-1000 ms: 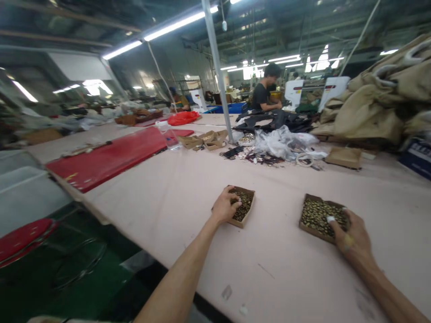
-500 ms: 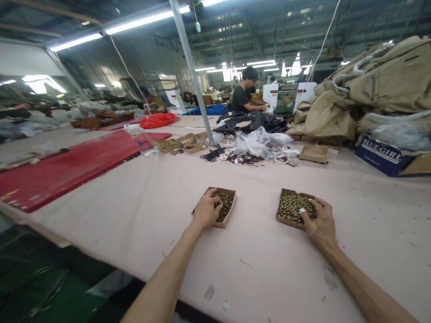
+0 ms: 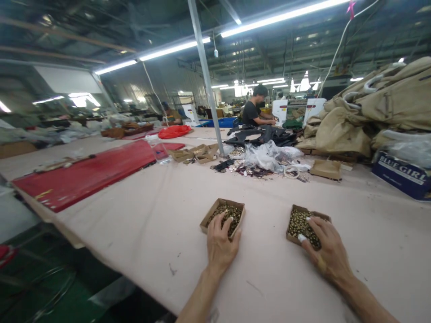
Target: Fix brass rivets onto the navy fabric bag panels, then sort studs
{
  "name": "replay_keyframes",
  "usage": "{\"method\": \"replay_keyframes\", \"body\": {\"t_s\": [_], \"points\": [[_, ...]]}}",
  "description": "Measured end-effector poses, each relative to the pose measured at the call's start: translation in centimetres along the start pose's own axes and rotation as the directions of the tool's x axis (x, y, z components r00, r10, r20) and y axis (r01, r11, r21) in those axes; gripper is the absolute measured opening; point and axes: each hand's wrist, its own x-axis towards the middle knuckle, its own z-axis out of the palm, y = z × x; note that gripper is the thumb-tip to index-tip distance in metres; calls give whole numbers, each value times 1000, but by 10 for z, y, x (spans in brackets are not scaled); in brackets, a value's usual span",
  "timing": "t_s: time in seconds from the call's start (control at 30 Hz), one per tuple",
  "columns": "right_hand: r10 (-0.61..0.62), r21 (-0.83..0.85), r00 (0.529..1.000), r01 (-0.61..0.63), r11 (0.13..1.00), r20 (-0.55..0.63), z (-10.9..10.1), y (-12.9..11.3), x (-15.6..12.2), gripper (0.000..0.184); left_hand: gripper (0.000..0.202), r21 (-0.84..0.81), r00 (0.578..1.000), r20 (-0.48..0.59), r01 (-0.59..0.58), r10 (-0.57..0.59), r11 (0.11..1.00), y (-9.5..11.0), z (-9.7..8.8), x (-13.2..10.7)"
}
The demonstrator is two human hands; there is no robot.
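My left hand (image 3: 222,244) reaches over a small cardboard box (image 3: 209,217) of dark brass-coloured metal pieces (image 3: 236,212). Its fingers are spread on the pieces, and the thumb lies outside, by the box's right front corner. To the right, my right hand (image 3: 330,249) rests on a second cardboard box (image 3: 292,241) that holds brighter brass-coloured round pieces (image 3: 298,222). Its thumb and fingers stretch apart across this box, with white coverings on the thumb tip and a fingertip. The pieces are too small to name, and my hands hide part of each box.
Beyond the boxes lie clear plastic bags (image 3: 269,154) among loose small parts, near a metal pole (image 3: 208,85). A red board (image 3: 90,175) lies left. At right are a blue carton (image 3: 400,175) and piled khaki garments (image 3: 350,130). A co-worker (image 3: 257,110) sits at a machine behind.
My left hand has shifted from the left box's left side to its front right, its fingers spreading. My right fingers reach further over their box. The whole view has swung slightly.
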Motion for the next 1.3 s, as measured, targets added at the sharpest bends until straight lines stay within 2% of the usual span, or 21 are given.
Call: {"method": "replay_keyframes", "body": {"t_s": [0.1, 0.2, 0.37, 0.57, 0.73, 0.9, 1.0, 1.17, 1.23, 1.3], "points": [[9, -9, 1000, -9, 1000, -5, 7, 3, -4, 60, 52, 95, 998, 69, -2, -5, 995, -3, 9, -4], [27, -19, 1000, -27, 999, 7, 9, 3, -6, 61, 61, 133, 994, 109, 6, -21, 991, -10, 17, 5], [45, -55, 999, -44, 998, 22, 10, 3, -9, 63, 61, 105, 982, 190, -16, -4, 994, -16, 25, 18], [64, -27, 997, -63, 998, 38, 14, 13, -19, 67, 62, 50, 961, 275, -41, 25, 998, -17, 30, 27], [87, -36, 995, -85, 996, 47, 13, 10, -14, 64, 62, 15, 952, 295, -90, 81, 996, -21, 45, 52], [112, -84, 993, -108, 991, 48, 11, 2, -2, 65, 53, -49, 949, 277, -142, 150, 989, -21, 65, 81], [133, -111, 990, -126, 986, 56, 12, 1, 0, 66, 52, -70, 952, 263, -140, 154, 988, -20, 67, 86], [144, -146, 988, -134, 980, 62, 17, 6, -8, 68, 55, -127, 966, 208, -127, 152, 984, -23, 52, 69], [142, -162, 987, -130, 978, 70, 20, 10, -12, 70, 57, -172, 979, 131, -135, 159, 976, -25, 42, 59], [140, -175, 986, -123, 977, 88, 22, 14, -17, 71, 58, -201, 992, -2, -123, 125, 972, -25, 31, 48]]}}
